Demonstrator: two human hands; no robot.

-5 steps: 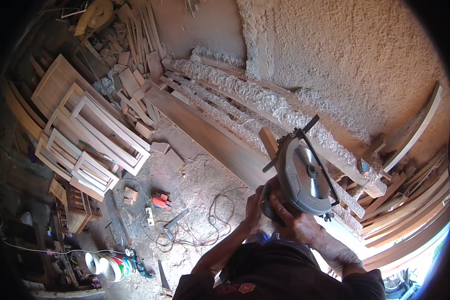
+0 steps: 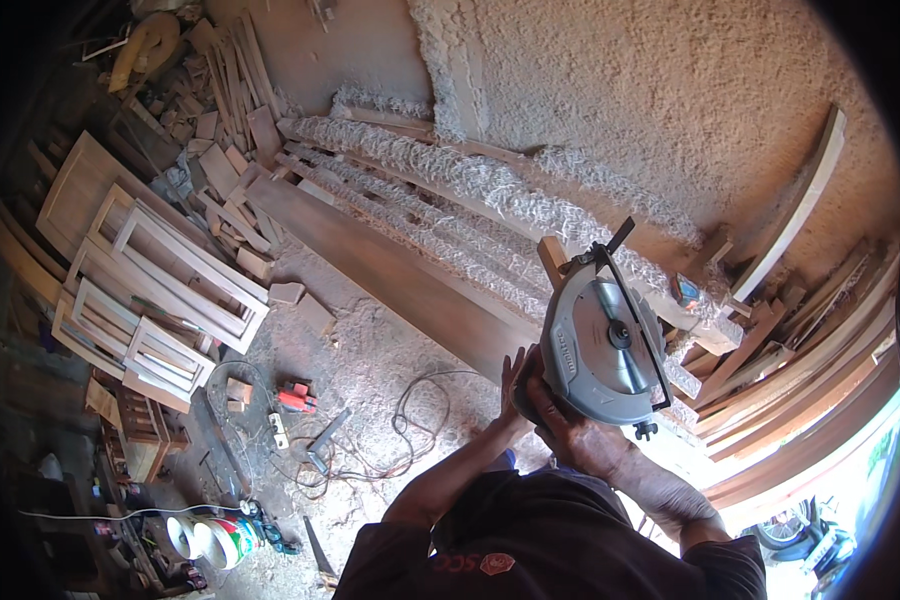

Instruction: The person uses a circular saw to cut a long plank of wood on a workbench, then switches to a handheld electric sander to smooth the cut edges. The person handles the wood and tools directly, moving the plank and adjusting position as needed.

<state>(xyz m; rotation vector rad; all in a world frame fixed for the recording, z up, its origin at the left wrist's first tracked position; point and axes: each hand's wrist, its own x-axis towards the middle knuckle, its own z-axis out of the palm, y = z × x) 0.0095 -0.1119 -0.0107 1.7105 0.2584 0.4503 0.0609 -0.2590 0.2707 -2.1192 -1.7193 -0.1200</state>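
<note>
We're supporting a likely heavy, stiff saw by its rear, right hand curled round, left hand loosely open alongside.

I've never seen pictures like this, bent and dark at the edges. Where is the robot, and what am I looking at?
There is no robot here, only a person with two bare hands. A wide, bulging lens worn on their head looks down, which is why straight edges curve.

The right hand grips a grey circular saw, its round blade facing us. The left hand is beside it; how firmly it holds is hard to tell.

Beyond lie a long brown board and beams topped with curly shavings. Pale wooden frames stand at the left, and a red tool lies on the dusty floor.
</note>
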